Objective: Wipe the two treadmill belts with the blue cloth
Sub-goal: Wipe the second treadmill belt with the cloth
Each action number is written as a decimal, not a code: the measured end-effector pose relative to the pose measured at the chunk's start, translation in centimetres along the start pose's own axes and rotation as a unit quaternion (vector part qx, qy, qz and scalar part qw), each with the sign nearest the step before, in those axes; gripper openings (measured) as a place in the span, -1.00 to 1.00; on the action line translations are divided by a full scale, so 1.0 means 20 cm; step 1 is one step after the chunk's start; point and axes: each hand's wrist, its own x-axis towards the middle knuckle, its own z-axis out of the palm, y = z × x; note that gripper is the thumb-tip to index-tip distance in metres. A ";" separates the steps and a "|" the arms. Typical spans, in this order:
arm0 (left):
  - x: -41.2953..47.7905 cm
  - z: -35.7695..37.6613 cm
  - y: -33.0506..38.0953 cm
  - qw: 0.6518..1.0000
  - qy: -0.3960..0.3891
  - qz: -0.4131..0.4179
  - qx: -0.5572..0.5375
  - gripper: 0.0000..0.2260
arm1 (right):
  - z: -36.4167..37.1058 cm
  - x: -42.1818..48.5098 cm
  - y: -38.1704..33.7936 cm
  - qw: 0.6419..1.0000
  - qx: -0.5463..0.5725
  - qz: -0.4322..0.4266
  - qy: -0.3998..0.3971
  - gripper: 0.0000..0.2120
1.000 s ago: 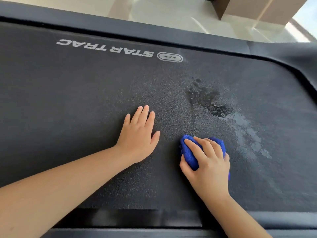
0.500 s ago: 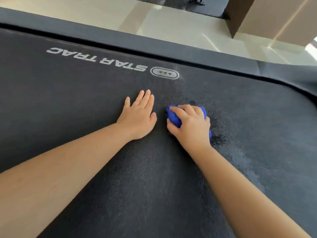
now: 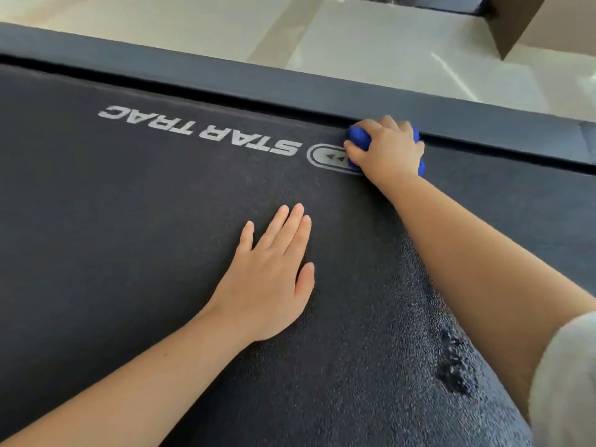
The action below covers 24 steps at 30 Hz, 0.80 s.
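A dark textured treadmill belt (image 3: 129, 221) fills the view, with white STAR TRAC lettering (image 3: 200, 129) near its far edge. My right hand (image 3: 388, 150) grips the bunched blue cloth (image 3: 358, 137) and holds it down on the belt at the far edge, just right of the oval logo. The cloth is mostly hidden under my fingers. My left hand (image 3: 271, 279) lies flat on the belt nearer to me, fingers straight and together. A wet shiny streak (image 3: 451, 366) runs along the belt beneath my right forearm.
A dark side rail (image 3: 290, 82) borders the belt on the far side, with a thin gap between them. Beyond it is pale glossy floor (image 3: 371, 40) and the corner of a brown block (image 3: 529, 30).
My right hand has pushed the cloth away from me across the belt, from beside my left hand up to the far edge by the logo. My left hand stays flat on the belt.
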 end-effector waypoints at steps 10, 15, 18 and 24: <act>0.00 -0.02 0.01 0.999 -0.026 -0.014 0.019 -0.48 | -0.23 -1.02 0.03 0.993 0.039 -0.092 0.060 -0.59; -0.01 -0.02 0.02 0.999 -0.022 -0.019 0.015 -0.50 | -0.29 -1.25 0.07 0.989 0.052 -0.111 0.077 -0.62; -0.01 -0.01 0.02 1.000 -0.018 -0.019 0.018 -0.49 | -0.25 -1.08 0.07 0.991 0.055 -0.100 0.066 -0.60; 0.00 0.00 0.01 1.000 0.007 -0.020 0.005 -0.43 | -0.12 -0.44 0.08 0.999 0.017 -0.003 0.029 -0.64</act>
